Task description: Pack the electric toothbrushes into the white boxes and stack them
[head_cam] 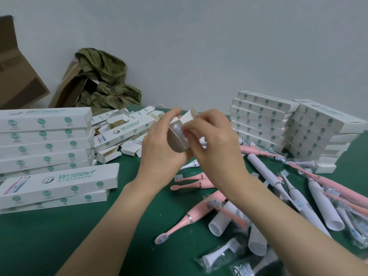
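Two hands and two forearms show, all bare skin as far as the lower frame edge, with nothing worn on them. The left hand (159, 144), left of the box (176, 142), is slim, with long fingers and faint tendon lines at the wrist. The left forearm (111, 212) is smooth and widens toward the elbow. The right hand (215, 140), right of the box, has softly ridged knuckles. The right forearm (278, 212) is equally smooth and broad. The nails are too blurred to describe.
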A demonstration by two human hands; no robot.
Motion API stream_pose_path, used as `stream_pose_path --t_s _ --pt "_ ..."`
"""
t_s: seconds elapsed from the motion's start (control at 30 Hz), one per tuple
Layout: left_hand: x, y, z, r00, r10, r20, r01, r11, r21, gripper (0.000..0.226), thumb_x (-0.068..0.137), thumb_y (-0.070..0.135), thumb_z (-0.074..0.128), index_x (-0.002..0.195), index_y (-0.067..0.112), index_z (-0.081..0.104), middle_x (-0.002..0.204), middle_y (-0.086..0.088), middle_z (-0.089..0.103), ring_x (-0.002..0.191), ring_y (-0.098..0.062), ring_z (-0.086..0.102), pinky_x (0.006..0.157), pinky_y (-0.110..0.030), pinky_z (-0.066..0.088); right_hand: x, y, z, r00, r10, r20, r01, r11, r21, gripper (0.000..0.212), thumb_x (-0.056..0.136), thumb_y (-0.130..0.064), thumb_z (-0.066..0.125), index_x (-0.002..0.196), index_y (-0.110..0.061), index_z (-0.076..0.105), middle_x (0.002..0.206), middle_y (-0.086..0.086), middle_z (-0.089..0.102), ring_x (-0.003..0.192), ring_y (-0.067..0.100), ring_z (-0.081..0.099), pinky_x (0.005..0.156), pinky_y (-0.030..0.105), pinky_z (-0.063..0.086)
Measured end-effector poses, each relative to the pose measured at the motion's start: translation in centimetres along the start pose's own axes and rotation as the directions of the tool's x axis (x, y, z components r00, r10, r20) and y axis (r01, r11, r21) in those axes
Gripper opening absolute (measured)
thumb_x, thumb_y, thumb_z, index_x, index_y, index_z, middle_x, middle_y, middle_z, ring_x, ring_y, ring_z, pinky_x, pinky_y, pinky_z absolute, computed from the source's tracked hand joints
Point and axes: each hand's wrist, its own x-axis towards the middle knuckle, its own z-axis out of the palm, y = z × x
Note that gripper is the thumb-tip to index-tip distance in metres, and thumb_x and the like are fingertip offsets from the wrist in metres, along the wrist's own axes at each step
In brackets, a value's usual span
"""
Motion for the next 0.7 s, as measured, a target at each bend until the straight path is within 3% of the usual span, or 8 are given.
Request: stream_pose_path --t_s 0.13,0.2,0.3,0.37,0.4,0.53,0.63,0.7 --pt "-0.3 -0.1 0.0 0.999 -0.013 0.030 0.014 1.000 -0.014 0.064 0.066 0.026 0.058 0.129 0.031 0.050 0.111 0.019 0.055 0.105 -0.001 0.049 0.087 -0.007 0.036 0.0 0.1 0.4 0.979 -0.042 0.198 0.072 0.986 -0.149 0.030 0.085 -0.012 0.043 0.087 -0.010 0.073 0.090 0.011 0.056 0.082 0.030 0.050 0.055 0.031 0.038" --pt "-0.4 -0.1 0.0 1.000 0.018 0.015 -0.017 1.000 -0.025 0.064 0.069 0.030 0.067 0.131 0.028 0.048 0.111 0.024 0.051 0.105 0.002 0.046 0.085 -0.001 0.032 -0.1 0.7 -0.1 0.989 0.077 0.124 -0.075 0.997 -0.025 0.029 0.083 -0.005 0.050 0.102 -0.012 0.070 0.097 0.008 0.054 0.092 0.026 0.050 0.069 0.033 0.043" --pt "-0.2 0.0 -0.3 0.999 0.043 -0.001 -0.043 0.997 -0.063 0.076 0.066 0.038 0.075 0.135 0.030 0.043 0.121 0.020 0.053 0.114 -0.001 0.048 0.092 -0.011 0.037 -0.1 1.3 -1.1 0.940 0.340 0.021 -0.337 0.920 0.200 0.035 0.085 -0.010 0.063 0.119 -0.014 0.059 0.105 0.000 0.059 0.099 0.016 0.056 0.086 0.030 0.046" --pt "-0.3 0.0 -0.4 0.996 0.075 0.041 -0.072 0.995 -0.071 0.086 0.061 0.041 0.080 0.135 0.039 0.038 0.122 0.027 0.051 0.116 0.004 0.046 0.093 -0.008 0.035 0.1 1.5 -1.4 0.886 0.449 0.118 -0.460 0.818 0.345 0.019 0.087 -0.015 0.061 0.105 -0.012 0.067 0.081 0.001 0.065 0.077 0.013 0.061 0.077 0.037 0.051" --pt "-0.3 0.0 -0.3 0.993 0.096 0.072 -0.092 0.994 -0.067 0.091 0.059 0.040 0.084 0.134 0.046 0.033 0.121 0.033 0.048 0.115 0.007 0.044 0.091 -0.004 0.032 0.3 1.5 -1.5 0.877 0.453 0.158 -0.478 0.795 0.374 0.012 0.088 -0.013 0.058 0.088 -0.005 0.067 0.067 0.011 0.060 0.065 0.024 0.055 0.068 0.041 0.050" --pt "-0.4 -0.2 0.1 0.994 0.080 0.075 -0.069 0.988 -0.140 0.102 0.062 0.028 0.084 0.129 0.066 0.017 0.127 0.036 0.044 0.121 0.009 0.040 0.096 -0.009 0.033 0.5 1.0 -1.7 0.868 0.462 0.184 -0.492 0.750 0.441 0.025 0.089 -0.009 0.051 0.076 0.012 0.056 0.064 0.029 0.048 0.055 0.031 0.042 0.061 0.051 0.048" --pt "-0.2 -0.3 0.1 0.998 0.056 -0.034 -0.064 0.940 -0.336 0.086 0.063 0.022 0.079 0.130 0.048 0.032 0.126 0.015 0.053 0.116 -0.004 0.052 0.090 -0.015 0.043 0.5 0.5 -1.8 0.863 0.475 0.171 -0.487 0.692 0.533 0.027 0.091 -0.011 0.050 0.075 0.007 0.061 0.068 0.030 0.053 0.058 0.032 0.048 0.056 0.041 0.051" --pt "-0.3 0.1 0.4 0.991 0.106 -0.077 -0.129 0.897 -0.423 0.066 0.069 0.013 0.076 0.122 0.031 0.041 0.121 0.005 0.055 0.111 -0.007 0.055 0.086 -0.014 0.043 0.4 0.3 -1.8 0.872 0.460 0.166 -0.471 0.697 0.541 0.030 0.090 -0.016 0.049 0.078 0.007 0.062 0.072 0.031 0.057 0.066 0.041 0.056 0.065 0.052 0.052"
